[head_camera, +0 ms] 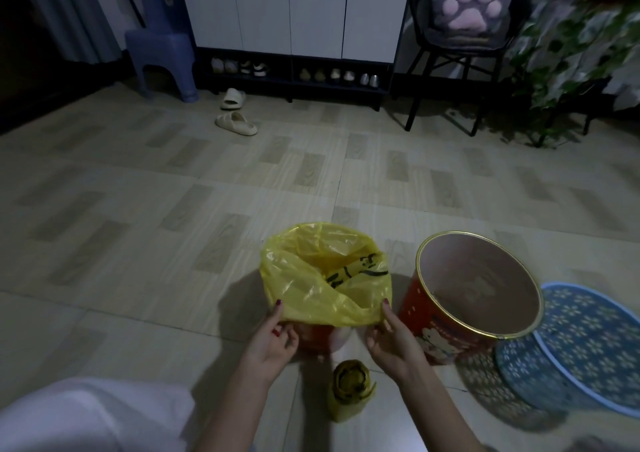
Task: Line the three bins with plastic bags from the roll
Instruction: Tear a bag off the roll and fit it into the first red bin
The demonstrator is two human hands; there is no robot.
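Observation:
A yellow plastic bag (311,278) is draped over the small red bin (313,341) on the floor, its edge folded down over the rim. My left hand (273,334) pinches the bag's near left edge and my right hand (391,334) pinches its near right edge. The yellow bag roll (349,392) stands on the floor just in front of that bin, between my forearms. To the right a larger red bin (450,327) with a gold rim stands bare, tilted a little. Further right is a blue patterned bin (581,347), also bare.
The tiled floor (173,209) stretches ahead. Beyond it lie two slippers (235,122), a blue stool (162,60), a shoe cabinet (294,71), a black chair with a paw cushion (464,19) and a leafy plant (571,46). My white-clad knee (86,417) fills the lower left.

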